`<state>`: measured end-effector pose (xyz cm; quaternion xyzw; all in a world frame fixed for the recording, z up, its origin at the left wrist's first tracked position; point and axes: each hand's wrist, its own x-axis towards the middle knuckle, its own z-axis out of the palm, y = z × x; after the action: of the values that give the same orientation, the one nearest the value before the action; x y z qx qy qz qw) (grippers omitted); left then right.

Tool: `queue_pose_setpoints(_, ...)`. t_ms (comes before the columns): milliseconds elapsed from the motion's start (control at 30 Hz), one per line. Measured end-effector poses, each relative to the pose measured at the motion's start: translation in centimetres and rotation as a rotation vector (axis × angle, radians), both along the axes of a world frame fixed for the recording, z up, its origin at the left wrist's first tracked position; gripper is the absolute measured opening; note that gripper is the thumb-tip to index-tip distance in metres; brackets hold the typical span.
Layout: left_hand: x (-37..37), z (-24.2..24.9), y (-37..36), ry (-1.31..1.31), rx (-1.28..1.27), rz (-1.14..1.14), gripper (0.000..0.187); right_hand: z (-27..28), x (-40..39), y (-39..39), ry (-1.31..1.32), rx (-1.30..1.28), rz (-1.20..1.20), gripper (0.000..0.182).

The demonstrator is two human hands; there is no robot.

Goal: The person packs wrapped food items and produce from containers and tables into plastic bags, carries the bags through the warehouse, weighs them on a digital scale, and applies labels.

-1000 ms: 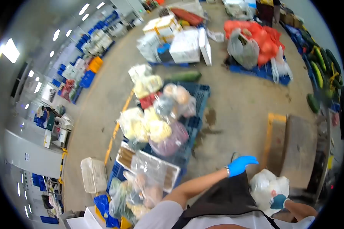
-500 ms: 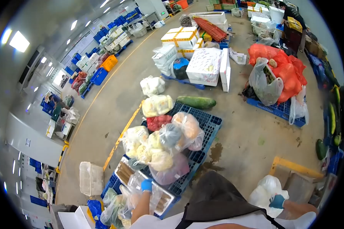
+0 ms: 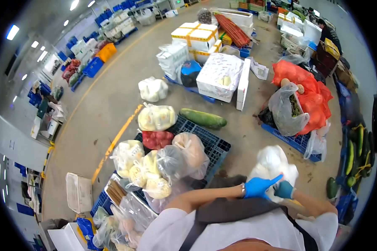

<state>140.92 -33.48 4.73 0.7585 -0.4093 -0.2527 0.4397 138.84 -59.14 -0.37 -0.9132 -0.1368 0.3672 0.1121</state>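
Observation:
A full white plastic bag [image 3: 273,164] hangs in front of me at the lower right. My right hand [image 3: 284,190], in a teal glove, is closed on it near its lower edge. My left hand [image 3: 257,187], in a blue glove, is beside my right hand against the bag, with a finger stretched out to the right. To the left, clear bags of pale yellow produce [image 3: 157,186], a grey-looking bag [image 3: 170,161] and a red net bag [image 3: 157,139] lie on a blue pallet [image 3: 209,144]. A large green gourd [image 3: 203,118] lies by the pallet's far edge.
Foam boxes [image 3: 220,76] stand on a pallet ahead. Red net sacks [image 3: 316,98] and a clear bag of greens [image 3: 290,109] sit on a blue pallet at the right. A white crate [image 3: 78,193] is at the left. A person [image 3: 325,31] is at the far right.
My left hand has moved from the bags at the lower left across to the white bag. My right hand and the white bag have moved up and left. The view has shifted.

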Motion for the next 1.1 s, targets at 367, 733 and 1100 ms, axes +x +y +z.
queue_pose_setpoints(367,23.7,-8.5,-0.6,-0.198,0.040,0.311,0.046,-0.8,30.6,5.8,-0.012,-0.038,0.478,0.034)
queue_pose_setpoints(733,48.3,-7.1,-1.9,0.443,-0.258,0.626,0.037,0.5,61.6,9.4,0.030,0.241,0.907,0.022)
queue_pose_setpoints(1100,56.9,-7.1,4.6,0.325,-0.218,0.879,0.037,-0.9,73.7,19.1,0.112,0.283,1.116,0.022)
